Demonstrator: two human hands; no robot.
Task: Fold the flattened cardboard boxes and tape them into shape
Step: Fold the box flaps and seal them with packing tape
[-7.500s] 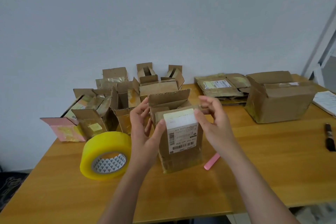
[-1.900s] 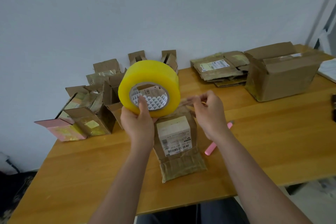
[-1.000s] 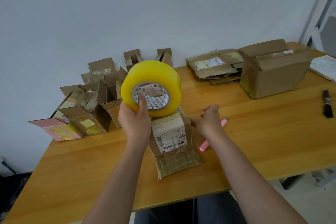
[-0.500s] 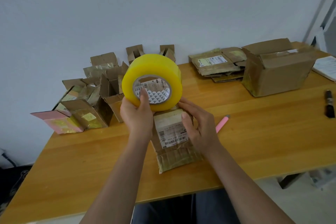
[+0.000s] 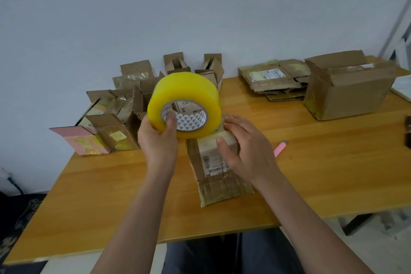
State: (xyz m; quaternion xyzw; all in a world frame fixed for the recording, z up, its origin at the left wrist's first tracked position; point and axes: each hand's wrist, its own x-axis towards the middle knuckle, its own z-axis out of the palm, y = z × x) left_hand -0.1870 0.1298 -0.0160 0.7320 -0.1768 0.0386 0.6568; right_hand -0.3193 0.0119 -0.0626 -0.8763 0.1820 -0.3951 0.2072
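Change: right hand point(image 5: 246, 151) now laid flat, fingers straight, on small labelled brown cardboard box point(image 5: 219, 169) | large yellow tape roll point(image 5: 184, 104) gripped above box by left hand point(image 5: 159, 140) | 1 strip judged pressed down.

One yellow tape roll point(image 5: 186, 100). One labelled cardboard box point(image 5: 219, 170) just below it, one large open box point(image 5: 347, 93) and one flattened stack point(image 5: 274, 79) to its right. One pink cutter point(image 5: 280, 148). Two hands. The folded small boxes point(image 5: 124, 104) left of the roll overlap too much to count.
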